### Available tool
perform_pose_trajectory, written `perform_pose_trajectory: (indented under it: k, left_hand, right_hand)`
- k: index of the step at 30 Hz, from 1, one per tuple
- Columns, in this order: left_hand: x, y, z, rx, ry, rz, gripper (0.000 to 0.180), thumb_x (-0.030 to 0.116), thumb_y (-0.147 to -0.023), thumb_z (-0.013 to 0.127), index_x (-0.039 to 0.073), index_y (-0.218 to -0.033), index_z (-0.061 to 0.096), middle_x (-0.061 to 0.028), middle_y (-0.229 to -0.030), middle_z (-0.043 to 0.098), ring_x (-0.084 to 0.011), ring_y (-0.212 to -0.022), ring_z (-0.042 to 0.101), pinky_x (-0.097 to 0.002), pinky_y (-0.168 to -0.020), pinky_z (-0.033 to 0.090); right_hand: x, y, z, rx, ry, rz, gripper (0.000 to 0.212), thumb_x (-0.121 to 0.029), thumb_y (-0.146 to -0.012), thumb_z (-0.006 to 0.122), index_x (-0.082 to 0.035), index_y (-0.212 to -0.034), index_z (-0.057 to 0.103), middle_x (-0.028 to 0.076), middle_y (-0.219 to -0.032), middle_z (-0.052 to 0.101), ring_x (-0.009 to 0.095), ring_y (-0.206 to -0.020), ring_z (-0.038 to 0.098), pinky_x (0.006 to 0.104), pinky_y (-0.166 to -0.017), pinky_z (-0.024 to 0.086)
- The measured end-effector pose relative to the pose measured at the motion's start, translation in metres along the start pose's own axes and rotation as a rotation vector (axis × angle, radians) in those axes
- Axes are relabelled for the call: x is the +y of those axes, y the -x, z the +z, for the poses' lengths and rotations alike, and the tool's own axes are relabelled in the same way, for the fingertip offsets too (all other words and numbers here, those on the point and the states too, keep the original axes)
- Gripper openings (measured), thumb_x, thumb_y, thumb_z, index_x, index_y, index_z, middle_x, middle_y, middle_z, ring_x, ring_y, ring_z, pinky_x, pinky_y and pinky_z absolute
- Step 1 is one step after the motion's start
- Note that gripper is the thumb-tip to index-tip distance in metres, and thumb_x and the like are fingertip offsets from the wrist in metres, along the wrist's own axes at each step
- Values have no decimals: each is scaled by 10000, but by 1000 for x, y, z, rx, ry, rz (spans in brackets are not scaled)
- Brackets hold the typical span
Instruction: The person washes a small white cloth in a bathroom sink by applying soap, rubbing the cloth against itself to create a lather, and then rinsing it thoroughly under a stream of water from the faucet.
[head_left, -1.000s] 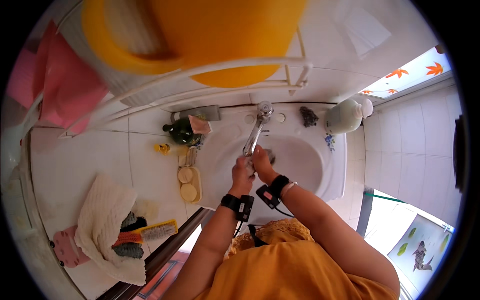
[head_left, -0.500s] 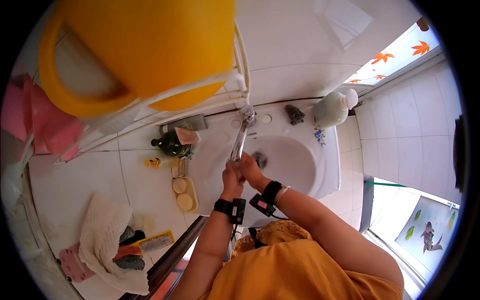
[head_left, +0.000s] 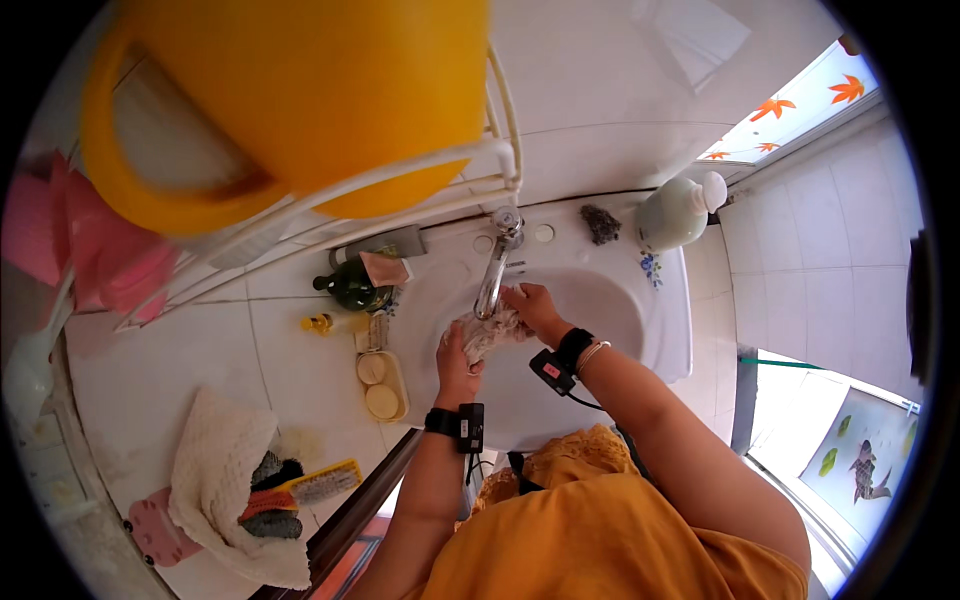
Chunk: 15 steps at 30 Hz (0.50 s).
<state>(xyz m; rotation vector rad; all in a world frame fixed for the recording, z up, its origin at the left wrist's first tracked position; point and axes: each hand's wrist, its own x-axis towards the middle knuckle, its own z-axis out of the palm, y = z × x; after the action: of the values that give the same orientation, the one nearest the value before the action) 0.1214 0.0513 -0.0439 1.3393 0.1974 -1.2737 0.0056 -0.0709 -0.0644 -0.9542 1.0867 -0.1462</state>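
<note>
A wet, crumpled whitish cloth (head_left: pixel 490 336) is stretched between my two hands under the chrome faucet (head_left: pixel 494 272). My left hand (head_left: pixel 457 360) is closed on the cloth's left end, over the near left part of the white sink (head_left: pixel 612 318). Gripping its other end, my right hand (head_left: pixel 536 311) sits just right of the spout tip. The spout covers a little of the cloth. Whether water is running I cannot make out.
Left of the sink are a soap dish (head_left: pixel 402 408) with round soaps, a dark green bottle (head_left: pixel 350 288) and a white towel (head_left: pixel 210 480). A pump bottle (head_left: pixel 672 218) and a dark scrubber (head_left: pixel 601 225) stand behind right. A yellow pitcher (head_left: pixel 330 90) on a rack overhangs the upper left.
My hands were close together under the spout. Now they are apart, the right one further right, and the cloth shows spread between them. The view has shifted slightly.
</note>
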Motion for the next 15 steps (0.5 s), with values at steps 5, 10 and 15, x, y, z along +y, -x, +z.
perform_pose_trajectory:
  k: [5, 10, 15]
  left_hand:
    - [-29, -37, -16, -106, 206, -45, 271, 363, -878, 420, 114, -968, 478, -13, -843, 558, -97, -627, 523, -206, -396, 355]
    - [-66, -78, -63, -314, -138, 435, 297, 353, -887, 382, 98, -1005, 479, -35, -924, 546, -171, -769, 552, -294, -648, 484]
    - [-24, 0, 47, 65, 174, -167, 330, 371, -846, 438, 84, -1000, 490, -12, -776, 537, -138, -629, 543, -267, -433, 418]
  right_hand:
    - [16, 9, 28, -17, -333, -194, 231, -241, -785, 589, -14, -812, 559, 17, -710, 524, 104, -659, 517, 250, -550, 430]
    - [26, 25, 92, 245, 460, -824, 285, -194, -693, 662, -13, -856, 513, 150, -775, 525, 246, -742, 518, 315, -666, 428]
    - [26, -12, 44, 327, 270, -529, 108, -65, -684, 531, -10, -760, 477, 204, -708, 530, 362, -696, 531, 395, -619, 419]
